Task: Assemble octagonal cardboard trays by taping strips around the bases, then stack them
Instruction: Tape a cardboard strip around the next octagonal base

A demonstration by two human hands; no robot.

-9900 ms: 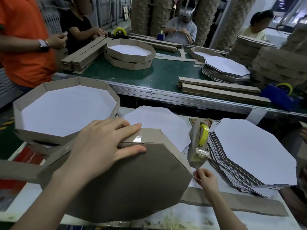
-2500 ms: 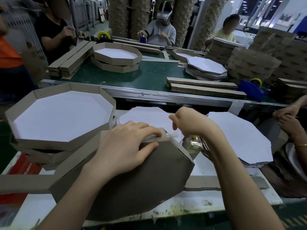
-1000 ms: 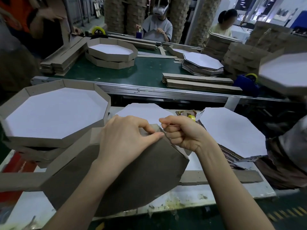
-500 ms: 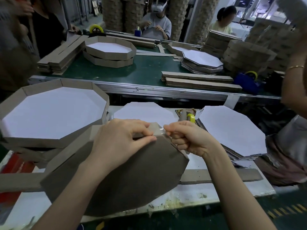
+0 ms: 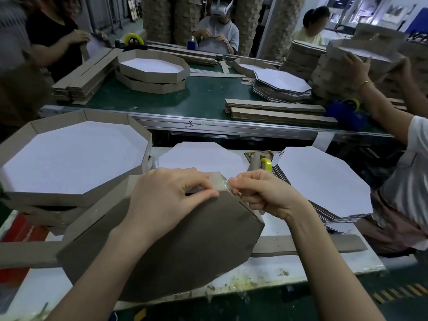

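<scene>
A half-built tray (image 5: 185,249) is seen tilted up on the white table (image 5: 312,265), its brown underside turned toward the camera. Its upper edge is gripped by the left hand (image 5: 166,195), with fingers curled over the cardboard strip (image 5: 133,181) and the thumb laid on the brown face. At the tray's top corner, a piece of clear tape (image 5: 220,183) is pinched by the right hand (image 5: 264,193), its other fingers curled in. Left of the tray, a stack of finished trays (image 5: 46,200) is set, white insides up. Behind the tray, a white octagonal base (image 5: 199,156) is laid flat, and a tape dispenser (image 5: 261,163) is placed behind the tray's right corner. Right of the tray, a pile of flat bases (image 5: 324,179) is spread, and a loose strip (image 5: 324,245) is laid by its lower right edge.
</scene>
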